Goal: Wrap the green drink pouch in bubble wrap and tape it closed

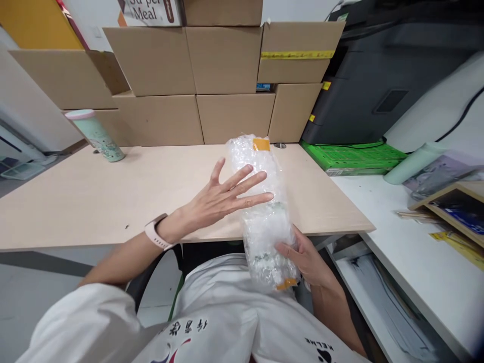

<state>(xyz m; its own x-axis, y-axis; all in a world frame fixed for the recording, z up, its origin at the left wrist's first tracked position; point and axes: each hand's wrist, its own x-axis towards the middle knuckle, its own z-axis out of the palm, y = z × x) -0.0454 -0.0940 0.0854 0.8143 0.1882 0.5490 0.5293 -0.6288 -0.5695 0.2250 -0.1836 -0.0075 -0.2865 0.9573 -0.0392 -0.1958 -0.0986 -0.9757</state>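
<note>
A long package in clear bubble wrap [264,222], with orange tape at both ends, slants from my lap up over the table's front edge. Something white with faint green print shows through the wrap, but I cannot tell what it is. My right hand [302,252] grips its lower right side, thumb on top and the other fingers underneath or behind. Spread wide over the package's upper half is my left hand [234,194], fingers stretched out and holding nothing. Whether its fingertips touch the wrap I cannot tell.
Stacked cardboard boxes [162,121] line the table's [94,212] back edge. A mint tumbler [98,136] stands at the left. On the right are a dark grey machine [363,91], a green paper pack [351,157] and a white side desk [401,237].
</note>
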